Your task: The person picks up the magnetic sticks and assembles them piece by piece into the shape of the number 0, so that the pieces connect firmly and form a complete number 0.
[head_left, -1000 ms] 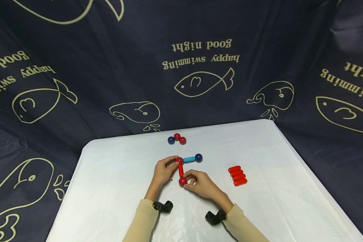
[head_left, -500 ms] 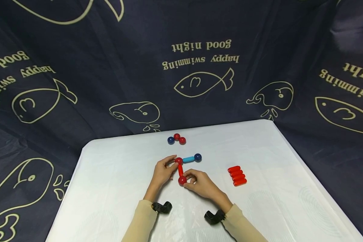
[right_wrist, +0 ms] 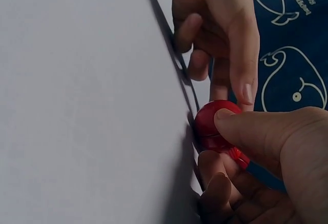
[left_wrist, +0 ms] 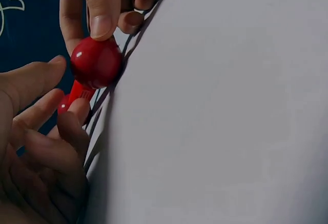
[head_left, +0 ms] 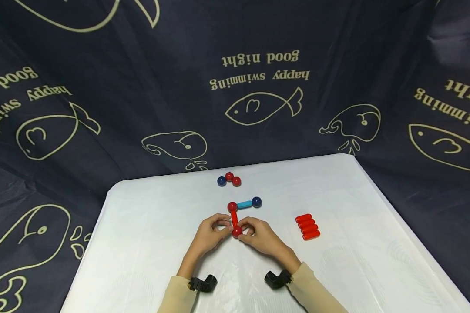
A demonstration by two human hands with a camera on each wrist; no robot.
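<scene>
In the head view, a chain of toy building pieces lies on the white table: a near red ball (head_left: pixel 236 232), a red rod (head_left: pixel 234 218), a farther red ball (head_left: pixel 232 206), a light blue rod (head_left: pixel 244 204) and a dark blue ball (head_left: pixel 256 201). My right hand (head_left: pixel 261 237) pinches the near red ball, the thumb pressed on it in the right wrist view. Around the ball's left side is my left hand (head_left: pixel 210 234), fingers loosely bent. The left wrist view has its thumb (left_wrist: pixel 54 70) just off the ball and a fingertip beside the red rod.
Behind the chain sit two loose red balls (head_left: pixel 236 181) and a dark blue ball (head_left: pixel 221 181). Several red rods (head_left: pixel 307 227) lie side by side to the right. A dark cloth (head_left: pixel 172 108) with fish drawings hangs beyond the table's far edge.
My left hand has let go of the farther red ball and come down toward the near one. The right hand stays at the near red ball, and the chain has barely shifted.
</scene>
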